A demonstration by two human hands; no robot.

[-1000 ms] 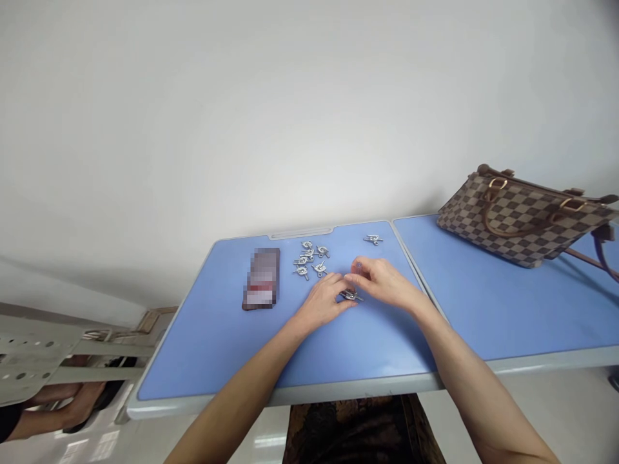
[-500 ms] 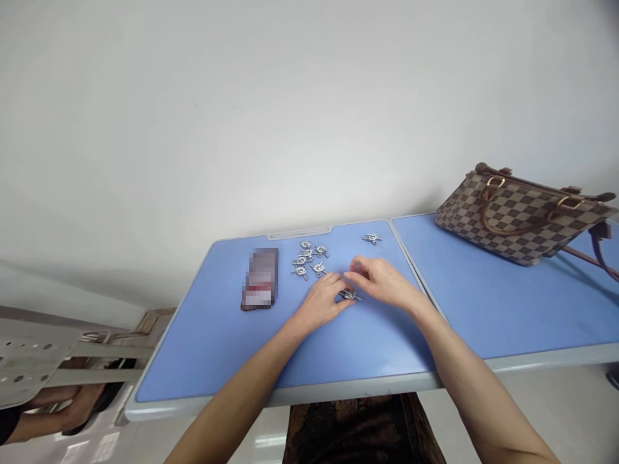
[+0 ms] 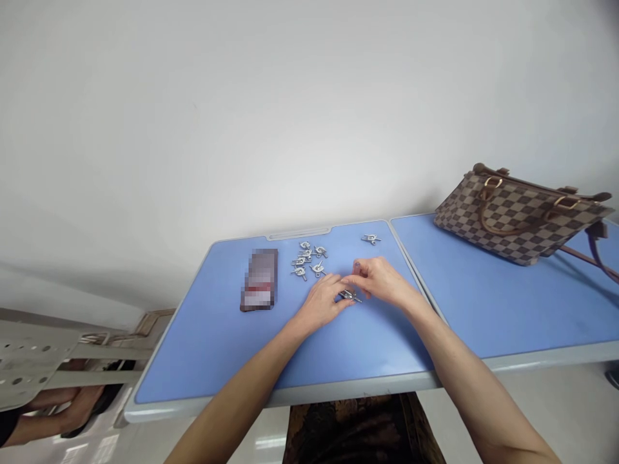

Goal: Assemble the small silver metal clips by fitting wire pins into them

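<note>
My left hand (image 3: pixel 324 298) is closed around a small silvery metal fitting (image 3: pixel 349 295) with thin rods sticking out, low over the blue table (image 3: pixel 217 361). Its thumb and fingertips cover part of that piece. Touching or almost touching the left fingertips, my right hand (image 3: pixel 380 280) has its fingers curled in a pinch; anything between them is too small to make out. Just beyond the left hand lies a loose group of several similar metal fittings (image 3: pixel 307 255). Another single fitting (image 3: pixel 371 239) rests farther back, beyond the right hand.
A phone-like dark object (image 3: pixel 260 280), blurred out, lies left of the fittings. On the adjoining tabletop at right stands a checked handbag (image 3: pixel 517 216) with brown handles. A white wall (image 3: pixel 309 116) rises behind. At lower left, part of another person (image 3: pixel 72 406) shows beside a perforated seat (image 3: pixel 29 374).
My right hand has shifted slightly, its fingertips now nearer the left fingertips. The left hand stays on the fitting, and the other fittings lie as before.
</note>
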